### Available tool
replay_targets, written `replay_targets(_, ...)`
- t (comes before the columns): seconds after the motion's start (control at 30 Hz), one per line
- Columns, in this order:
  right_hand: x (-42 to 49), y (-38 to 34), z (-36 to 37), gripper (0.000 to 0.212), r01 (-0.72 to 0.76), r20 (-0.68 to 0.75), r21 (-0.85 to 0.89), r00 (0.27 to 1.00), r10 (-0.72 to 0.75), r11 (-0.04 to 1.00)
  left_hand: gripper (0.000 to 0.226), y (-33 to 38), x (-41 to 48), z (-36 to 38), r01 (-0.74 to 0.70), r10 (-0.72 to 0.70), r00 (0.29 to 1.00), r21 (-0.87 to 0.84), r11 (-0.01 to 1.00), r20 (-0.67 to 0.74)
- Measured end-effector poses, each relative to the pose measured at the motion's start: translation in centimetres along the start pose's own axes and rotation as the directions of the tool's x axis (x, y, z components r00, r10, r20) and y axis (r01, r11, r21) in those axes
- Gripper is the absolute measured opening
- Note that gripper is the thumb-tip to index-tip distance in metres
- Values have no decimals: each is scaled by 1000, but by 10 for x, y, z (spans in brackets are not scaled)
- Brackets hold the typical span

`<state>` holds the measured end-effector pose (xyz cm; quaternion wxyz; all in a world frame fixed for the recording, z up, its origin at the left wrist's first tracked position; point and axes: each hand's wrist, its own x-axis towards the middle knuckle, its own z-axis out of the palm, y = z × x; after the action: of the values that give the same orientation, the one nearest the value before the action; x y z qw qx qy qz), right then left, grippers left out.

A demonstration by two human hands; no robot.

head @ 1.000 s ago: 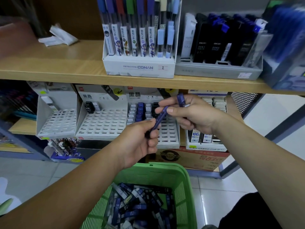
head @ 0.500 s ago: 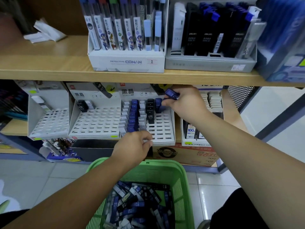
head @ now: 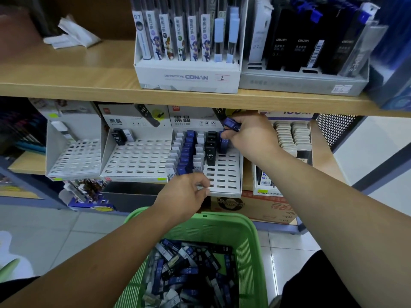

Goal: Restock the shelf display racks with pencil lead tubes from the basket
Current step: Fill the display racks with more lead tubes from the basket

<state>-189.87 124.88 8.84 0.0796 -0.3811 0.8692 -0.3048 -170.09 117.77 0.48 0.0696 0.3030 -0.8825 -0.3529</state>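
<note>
A green basket (head: 252, 241) below me holds several blue, black and white pencil lead tubes (head: 189, 270). On the lower shelf a white slotted rack (head: 224, 174) carries rows of white, blue and black tubes. My right hand (head: 253, 136) is at the rack's top right; it grips a blue tube (head: 231, 125) between its fingers, and its thumb pinches a second blue tube (head: 223, 143) standing in a slot. My left hand (head: 186, 192) hovers at the rack's front edge with its fingers curled. Whether it pinches anything is hidden.
Two nearly bare slotted racks (head: 138, 158) (head: 73, 156) stand to the left. A box of white tubes (head: 291, 138) stands to the right. The upper shelf (head: 66, 70) carries a Conan lead box (head: 189, 76) and a grey tray (head: 302, 83) of black boxes. A cardboard box (head: 266, 207) sits below.
Both hands left the blue tube they held together in front of the rack. My right hand moved up to the rack's top right with the tubes; my left hand dropped to the rack's front edge.
</note>
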Motion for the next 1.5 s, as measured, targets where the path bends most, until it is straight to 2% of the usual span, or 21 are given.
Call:
replay_targets(0.33,3,-9,0,17,-23,92,-81,995,31,996,18,-2,-1,-5,13,-12,998,-29,999,63)
replay_targets(0.5,2,-11,-3,14,-1,71,-189,997,14,982,19,-2,-1,-4,33,-29,997,-59,998,66)
replay_targets(0.57,1,-13,-1,7,11,98,-206,995,9,979,20,-2,-2,-4,38,-33,997,-63,997,70)
replay_targets(0.67,1,-14,4,17,44,182,-216,983,-5,975,22,-1,-3,-5,47,-41,996,-73,996,82)
replay_targets(0.77,1,-11,5,21,35,190,-155,982,-5,987,23,1,-4,-8,70,-61,993,-83,994,97)
replay_targets(0.83,-4,-11,2,18,-23,189,99,982,3,995,23,5,-7,-10,74,-65,993,-94,993,96)
replay_targets(0.87,-8,-11,-2,20,-94,202,287,979,36,953,20,8,-8,-10,73,-63,994,-120,990,87)
replay_targets(0.93,-18,-11,-11,26,-319,344,580,930,130,750,10,19,-13,-13,61,-49,997,-235,970,55)
replay_targets(1.0,-27,-13,-18,26,-500,525,708,845,102,499,16,37,-17,-18,42,-37,999,-361,932,19)
replay_targets(1.07,-35,-17,-17,27,-574,592,759,805,42,308,25,55,-21,-22,46,-54,999,-489,871,-3)
replay_targets(1.17,-49,-26,-9,28,-581,586,795,810,27,172,33,72,-27,-21,53,-102,994,-636,770,-41)
replay_targets(1.3,-61,-37,-7,31,-566,565,820,824,39,85,36,71,-30,-20,25,-152,980,-685,728,-126)
replay_targets(1.33,-62,-37,-6,33,-558,556,823,830,47,106,34,71,-30,-23,27,-156,980,-697,716,-123)
replay_targets(1.37,-63,-37,-5,36,-532,529,826,846,69,184,34,71,-30,-26,35,-155,982,-703,710,-108)
replay_targets(1.43,-62,-32,-2,39,-442,430,782,893,132,441,36,68,-31,-34,69,-146,988,-670,739,-60)
replay_targets(1.5,-60,-27,-3,39,-380,363,712,919,154,590,30,63,-32,-38,95,-130,992,-625,775,-9)
